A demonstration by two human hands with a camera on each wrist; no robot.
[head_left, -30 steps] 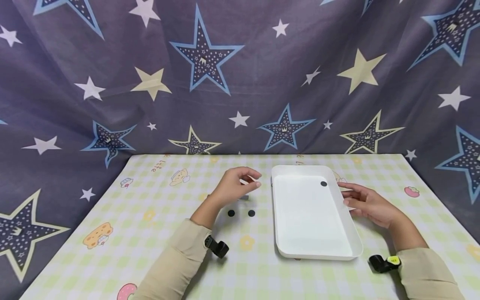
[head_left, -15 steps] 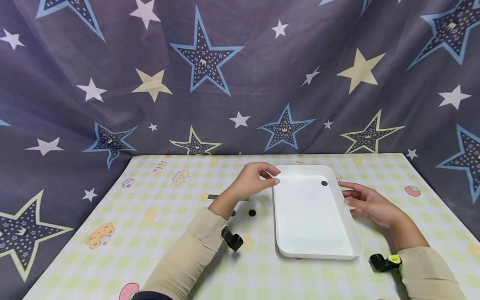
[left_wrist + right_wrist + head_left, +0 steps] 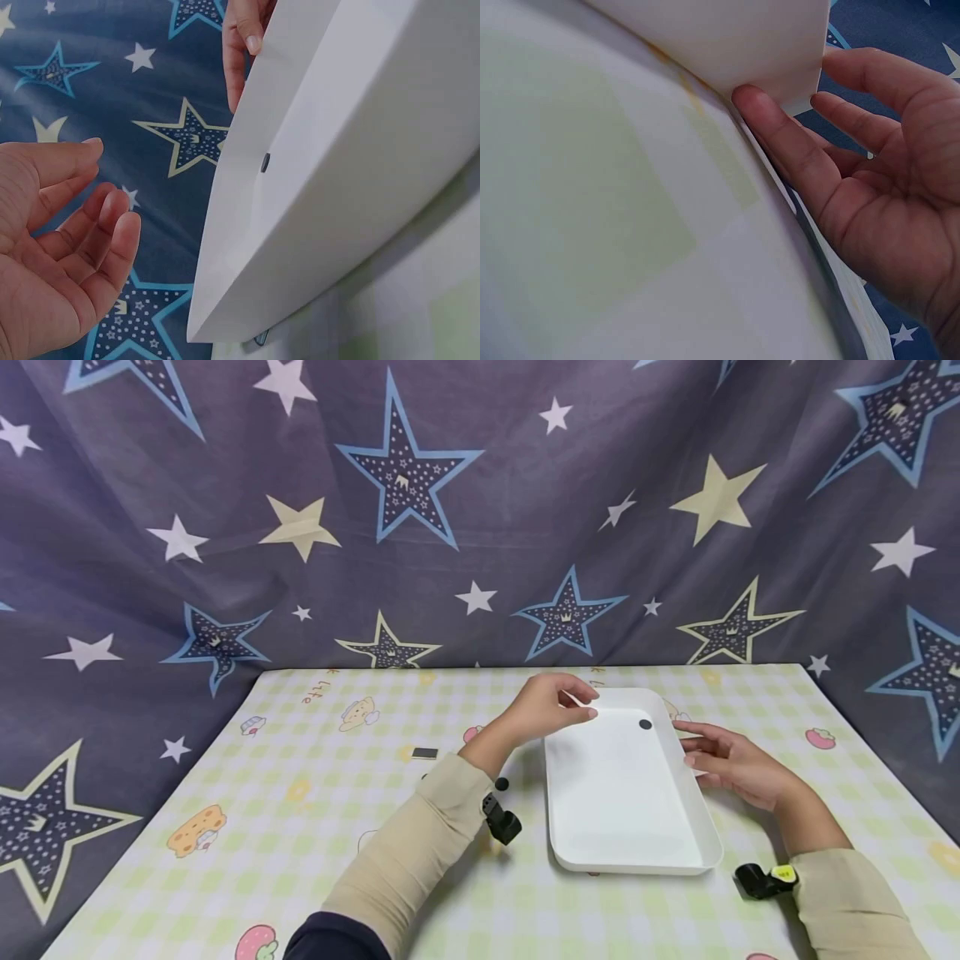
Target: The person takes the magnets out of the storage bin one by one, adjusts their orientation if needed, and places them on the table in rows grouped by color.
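A white rectangular tray (image 3: 622, 793) lies on the table with a small black disc (image 3: 645, 724) near its far right corner. Over the tray's far left corner is my left hand (image 3: 551, 706), its fingers loosely curved. Nothing shows between that hand's thumb and fingers in the left wrist view. My right hand (image 3: 738, 768) rests against the outside of the tray's right wall; in the right wrist view its thumb (image 3: 761, 112) touches the wall. Another black disc (image 3: 502, 784) lies left of the tray, beside my left wrist. A further dark disc is mostly hidden behind my left forearm.
A small grey rectangular piece (image 3: 424, 753) lies on the checked tablecloth (image 3: 300, 827), left of my left forearm. Behind the table hangs a dark curtain (image 3: 480, 527) with stars. Black wrist cameras (image 3: 501, 820) sit below both hands.
My left hand has moved right, from beside the tray to over its far left corner. Its forearm now covers things seen earlier on the cloth. The right hand and tray have hardly moved.
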